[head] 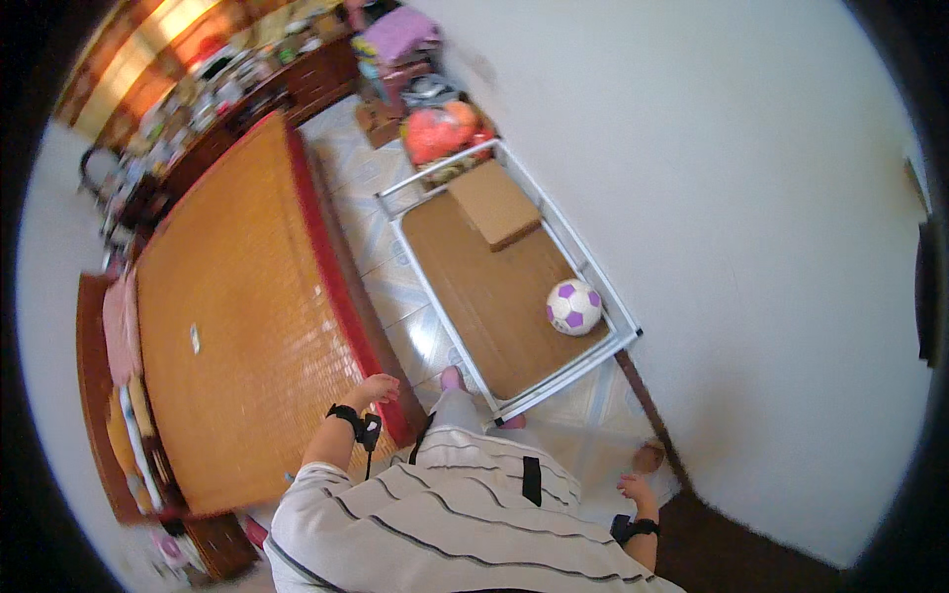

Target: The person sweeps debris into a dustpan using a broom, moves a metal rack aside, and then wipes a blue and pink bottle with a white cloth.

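Observation:
My left hand (379, 389) hangs, loosely curled and empty, above the red edge of the bed (245, 296) with its tan woven mat. My right hand (634, 488) hangs low on the right, also empty, near a small brown round object (649, 456) on the floor. Before me stands a low white metal-framed rack (437, 302) with a brown board base (489, 311). On its board lie a flat cardboard box (495, 204) at the far end and a white and purple soccer ball (574, 307) near the close right corner. Neither hand touches these.
Between bed and rack runs a strip of tiled floor (400, 289). Beyond the rack are orange-red bagged items (445, 133), a small carton (377, 122) and a stack topped by purple cloth (400, 33). A cluttered wooden cabinet (319, 78) lines the far side. The white wall (704, 185) borders the rack's right.

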A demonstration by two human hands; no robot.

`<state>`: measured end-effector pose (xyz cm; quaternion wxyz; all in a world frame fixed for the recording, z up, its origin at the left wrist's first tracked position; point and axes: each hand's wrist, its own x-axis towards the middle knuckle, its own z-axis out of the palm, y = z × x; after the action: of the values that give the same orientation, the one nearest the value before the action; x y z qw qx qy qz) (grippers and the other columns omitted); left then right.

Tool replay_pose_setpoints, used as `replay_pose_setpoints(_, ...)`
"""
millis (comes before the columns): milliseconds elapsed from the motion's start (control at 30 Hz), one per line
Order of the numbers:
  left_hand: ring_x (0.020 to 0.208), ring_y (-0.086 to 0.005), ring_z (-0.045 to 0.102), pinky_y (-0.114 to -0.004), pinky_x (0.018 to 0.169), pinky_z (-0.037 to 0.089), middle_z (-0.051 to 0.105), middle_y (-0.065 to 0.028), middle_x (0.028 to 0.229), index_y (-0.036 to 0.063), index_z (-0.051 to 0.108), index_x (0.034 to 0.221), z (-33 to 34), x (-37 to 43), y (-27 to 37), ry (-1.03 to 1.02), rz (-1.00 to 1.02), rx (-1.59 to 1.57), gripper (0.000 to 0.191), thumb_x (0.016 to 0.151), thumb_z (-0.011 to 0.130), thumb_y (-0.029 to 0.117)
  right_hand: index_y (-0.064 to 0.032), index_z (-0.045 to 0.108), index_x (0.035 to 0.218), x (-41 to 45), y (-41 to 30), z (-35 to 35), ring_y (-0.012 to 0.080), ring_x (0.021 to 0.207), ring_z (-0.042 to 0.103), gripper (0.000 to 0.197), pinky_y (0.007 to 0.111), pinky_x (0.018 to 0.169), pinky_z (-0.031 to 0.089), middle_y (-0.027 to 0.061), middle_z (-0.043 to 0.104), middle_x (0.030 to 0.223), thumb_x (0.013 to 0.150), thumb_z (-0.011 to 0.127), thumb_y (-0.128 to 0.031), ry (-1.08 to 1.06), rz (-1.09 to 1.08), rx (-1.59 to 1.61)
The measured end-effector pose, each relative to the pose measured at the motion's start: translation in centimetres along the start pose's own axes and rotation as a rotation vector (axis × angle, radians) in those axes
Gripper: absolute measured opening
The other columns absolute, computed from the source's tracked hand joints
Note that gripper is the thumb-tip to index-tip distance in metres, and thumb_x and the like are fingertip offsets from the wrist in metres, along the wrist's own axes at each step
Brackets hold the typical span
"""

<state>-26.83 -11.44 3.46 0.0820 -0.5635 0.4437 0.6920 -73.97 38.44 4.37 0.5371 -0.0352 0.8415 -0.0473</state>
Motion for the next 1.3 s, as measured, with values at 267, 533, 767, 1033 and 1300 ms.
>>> replay_pose_setpoints(267, 0.067, -0.0164, 0.056, -0.029, 0.062, 0.045, 0.059, -0.0061, 0.080, 0.0055, 0.054, 0.095, 5.6, -9.4, -14.6, 0.211, 0.001, -0.496, 0.024, 0.078, 0.053, 0.022, -0.0048, 0.054, 0.104, -2.7, -23.9, -2.9, 0.0339, 0.094, 0.052, 0.035, 0.037, 0.081, 0.042, 0.0214, 0.055, 0.099, 0.073, 0.051, -0.020, 0.199, -0.702, -0.711)
replay_pose_setpoints(533, 0.073, -0.0169, 0.057, -0.029, 0.065, 0.044, 0.059, -0.0053, 0.082, 0.0081, 0.053, 0.098, 13.8, -16.5, -24.7, 0.571, 0.098, -0.939, 0.025, 0.079, 0.050, 0.024, -0.0073, 0.053, 0.107, -8.0, -39.5, 2.7, 0.0306, 0.088, 0.055, 0.035, 0.035, 0.076, 0.043, 0.0192, 0.058, 0.093, 0.075, 0.047, -0.018, -0.051, -1.067, -1.078)
replay_pose_setpoints(767, 0.075, -0.0143, 0.056, -0.030, 0.067, 0.044, 0.058, -0.0056, 0.086, 0.0093, 0.053, 0.093, 25.1, -19.1, -30.0, 0.713, 0.003, -1.224, 0.021, 0.080, 0.050, 0.026, -0.0024, 0.052, 0.107, -5.0, -39.8, 5.8, 0.0292, 0.096, 0.053, 0.038, 0.033, 0.083, 0.041, 0.0177, 0.056, 0.102, 0.073, 0.047, -0.017, -0.235, -1.057, -1.318)
replay_pose_setpoints(1033, 0.068, -0.0139, 0.055, -0.029, 0.060, 0.043, 0.057, -0.0050, 0.079, 0.0072, 0.053, 0.086, 34.3, -19.3, -33.2, 0.774, -0.141, -1.355, 0.020, 0.080, 0.047, 0.026, -0.0050, 0.057, 0.102, -2.0, -38.2, 6.8, 0.0243, 0.085, 0.055, 0.034, 0.031, 0.075, 0.042, 0.0146, 0.058, 0.095, 0.070, 0.051, -0.018, -0.365, -1.076, -1.478)
replay_pose_setpoints(1300, 0.069, -0.0156, 0.057, -0.029, 0.057, 0.043, 0.059, -0.0061, 0.081, 0.0082, 0.053, 0.088, 30.1, -16.4, -32.0, 0.557, -0.143, -0.898, 0.020, 0.081, 0.049, 0.026, -0.0052, 0.064, 0.078, -2.3, -37.4, 7.3, 0.0200, 0.072, 0.059, 0.019, 0.030, 0.064, 0.045, 0.0100, 0.063, 0.074, 0.068, 0.055, -0.018, -0.351, -1.001, -1.547)
